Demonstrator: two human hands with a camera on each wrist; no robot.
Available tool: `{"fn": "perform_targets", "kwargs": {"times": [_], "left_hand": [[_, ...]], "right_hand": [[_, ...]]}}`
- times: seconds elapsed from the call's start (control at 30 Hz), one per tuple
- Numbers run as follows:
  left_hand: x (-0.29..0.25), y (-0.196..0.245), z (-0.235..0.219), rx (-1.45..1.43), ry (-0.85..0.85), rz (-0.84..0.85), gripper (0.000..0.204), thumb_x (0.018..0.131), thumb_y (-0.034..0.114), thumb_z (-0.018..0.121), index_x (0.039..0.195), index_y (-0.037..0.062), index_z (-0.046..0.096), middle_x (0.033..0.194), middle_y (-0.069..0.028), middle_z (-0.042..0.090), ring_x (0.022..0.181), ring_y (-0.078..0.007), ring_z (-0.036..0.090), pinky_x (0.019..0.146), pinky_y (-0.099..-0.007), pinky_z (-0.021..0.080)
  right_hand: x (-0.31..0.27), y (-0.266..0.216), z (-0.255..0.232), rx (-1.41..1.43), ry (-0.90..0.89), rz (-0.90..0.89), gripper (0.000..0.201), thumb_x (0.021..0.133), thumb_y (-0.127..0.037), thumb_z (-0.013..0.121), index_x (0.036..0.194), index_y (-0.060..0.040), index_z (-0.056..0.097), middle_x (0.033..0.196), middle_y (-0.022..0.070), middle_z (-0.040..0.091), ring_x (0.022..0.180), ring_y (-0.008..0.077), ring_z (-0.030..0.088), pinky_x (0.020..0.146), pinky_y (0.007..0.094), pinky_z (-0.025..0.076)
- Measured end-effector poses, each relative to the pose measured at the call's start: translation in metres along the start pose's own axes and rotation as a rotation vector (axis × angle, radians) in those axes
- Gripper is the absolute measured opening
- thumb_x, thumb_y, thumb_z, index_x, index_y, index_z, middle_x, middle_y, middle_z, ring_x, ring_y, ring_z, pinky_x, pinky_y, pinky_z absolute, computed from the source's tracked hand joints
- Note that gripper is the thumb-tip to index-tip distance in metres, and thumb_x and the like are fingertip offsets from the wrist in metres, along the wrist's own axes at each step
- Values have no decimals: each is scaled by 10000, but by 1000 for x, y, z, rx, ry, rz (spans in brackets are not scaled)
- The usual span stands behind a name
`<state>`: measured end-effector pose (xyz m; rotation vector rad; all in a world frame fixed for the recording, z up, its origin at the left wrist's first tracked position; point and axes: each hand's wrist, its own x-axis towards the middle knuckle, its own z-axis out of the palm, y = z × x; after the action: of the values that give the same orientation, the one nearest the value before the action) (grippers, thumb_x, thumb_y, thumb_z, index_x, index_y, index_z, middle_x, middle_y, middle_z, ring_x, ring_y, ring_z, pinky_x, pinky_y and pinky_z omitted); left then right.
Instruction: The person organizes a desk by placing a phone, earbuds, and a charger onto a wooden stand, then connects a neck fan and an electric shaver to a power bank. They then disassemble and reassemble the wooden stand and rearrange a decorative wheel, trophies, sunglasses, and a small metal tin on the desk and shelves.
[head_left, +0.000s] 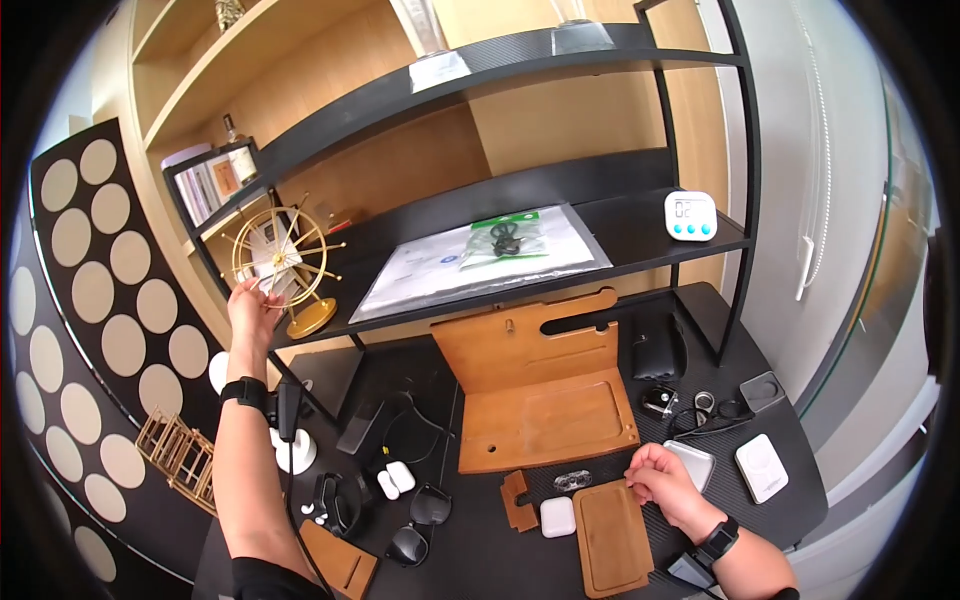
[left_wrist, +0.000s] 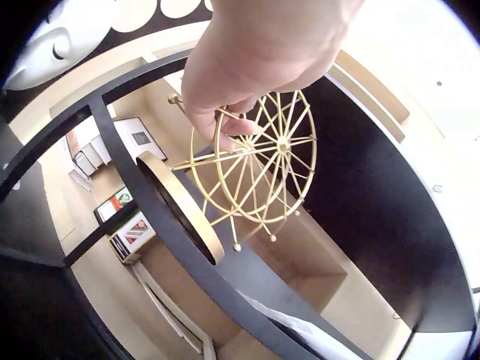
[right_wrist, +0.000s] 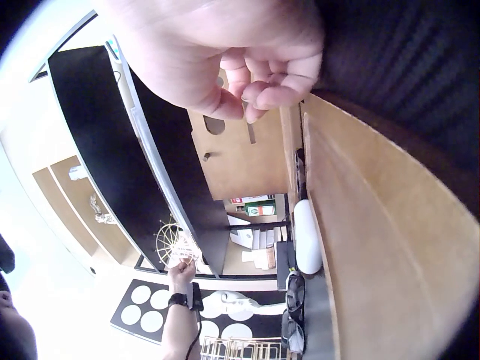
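My left hand [head_left: 256, 308] reaches up to the left end of the black shelf. Its fingers pinch the rim of a gold Ferris wheel model [left_wrist: 255, 154], which has thin spokes and small knobs round it. The model's round gold base [head_left: 312, 318] is at the shelf's front edge. Down over the desk, my right hand [head_left: 668, 484] hangs with loosely curled fingers and nothing between them. It is beside the upper right corner of a brown wooden tray [head_left: 612, 540]. The right wrist view shows that hand's thumb and fingertips [right_wrist: 259, 105] close together.
A brown wooden organizer [head_left: 545, 425] stands folded open mid-desk. Around it are a white earphone case [head_left: 558, 517], sunglasses [head_left: 420, 525], a white power bank [head_left: 762, 468] and a black case [head_left: 660, 348]. The shelf [head_left: 640, 240] bears a plastic-wrapped sheet [head_left: 420, 275] and a white timer [head_left: 690, 216].
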<state>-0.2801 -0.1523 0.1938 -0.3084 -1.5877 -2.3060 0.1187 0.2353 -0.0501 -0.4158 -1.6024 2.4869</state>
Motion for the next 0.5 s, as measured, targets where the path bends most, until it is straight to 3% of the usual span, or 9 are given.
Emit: {"fn": "perform_targets", "kwargs": {"times": [0.03,0.07,0.17,0.3,0.37,0.43,0.5], "left_hand": [[-10,2,5,-23,2,15,229,863,-24,393,1073,50,445,711,-53,476,623,-195,511,728,-431,516],[-29,7,18,16,32,29,118,921,42,370,1011,55,446,698,-29,424,648,-176,457,788,-412,504],[-48,10,13,-115,54,96,156,870,-13,392,1011,41,433,708,-65,482,603,-201,500,749,-429,505],[-94,45,18,-153,18,68,140,894,-1,388,1020,47,424,670,-43,436,631,-205,474,784,-428,495],[-111,68,12,-247,-102,-78,177,914,15,366,1088,39,380,624,-22,396,679,-206,469,819,-416,476],[-136,89,15,-237,-104,-169,207,910,7,358,1115,37,359,607,-14,380,670,-210,470,821,-416,475],[-163,106,18,-217,-134,-195,222,912,9,364,1130,44,345,612,-12,384,688,-216,491,837,-416,479]], "right_hand": [[1,-1,1,-8,18,-9,128,807,45,529,867,-65,504,739,49,589,521,67,467,465,212,393],[0,-1,2,-17,38,-14,130,810,51,526,854,-68,499,709,47,572,501,77,460,459,219,389],[0,-2,3,22,65,-41,130,817,44,510,861,-78,495,712,47,568,498,77,457,452,222,391],[-1,-14,11,95,108,-161,128,812,44,512,876,-66,502,728,43,575,504,50,439,443,197,375],[-5,-31,27,90,45,-190,144,820,46,501,891,-79,498,723,29,568,514,46,436,442,195,372],[-12,-51,57,-145,-93,-250,117,858,-6,509,914,-106,485,738,14,537,545,52,447,468,192,374],[-16,-73,95,-246,-209,-246,150,896,-75,530,1034,-105,479,827,10,555,593,43,476,472,184,385]]}}
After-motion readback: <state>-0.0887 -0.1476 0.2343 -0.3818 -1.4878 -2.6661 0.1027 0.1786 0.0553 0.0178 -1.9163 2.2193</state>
